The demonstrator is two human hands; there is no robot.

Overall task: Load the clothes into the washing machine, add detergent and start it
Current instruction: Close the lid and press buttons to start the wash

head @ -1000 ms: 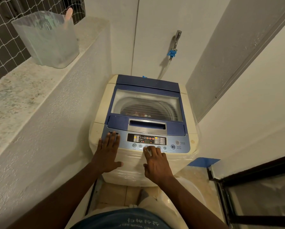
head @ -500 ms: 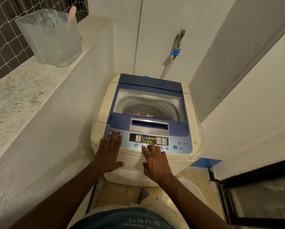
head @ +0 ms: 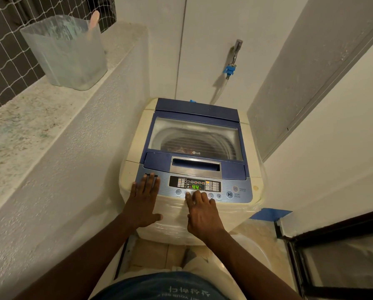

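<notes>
Right hand (head: 203,215) lies low in the middle of the frame, holding nothing. Its fingers are loosely extended and their fingertips (head: 197,194) touch the row of small round buttons just under the green lit display (head: 195,187), which reads 44. Left hand (head: 144,202) rests flat beside it, fingers straight and together on the left end of the pale blue control panel (head: 224,180), also holding nothing.

Both hands are on the cream-and-blue top-loading washing machine (head: 135,135) at the centre of the frame. Its clear lid (head: 194,135) is down, and a patch of reddish clothes (head: 181,150) shows through it in the drum. Loading looks finished, and the step in hand seems to be setting the programme. Whether detergent has gone in cannot be told.

The next move probably calls for the right hand to shift right along the panel to the round start/pause button (head: 229,194), just below the power button (head: 235,188), and press it. Nothing lies between them.

At the upper left, a translucent plastic tub (head: 68,57) with a pink stick (head: 94,19) in it stands on the speckled stone ledge (head: 19,126). It possibly holds detergent. A metal wall tap with a blue connector (head: 231,68) is above the machine, and a strip of blue tape (head: 270,214) lies on the floor at the right.
</notes>
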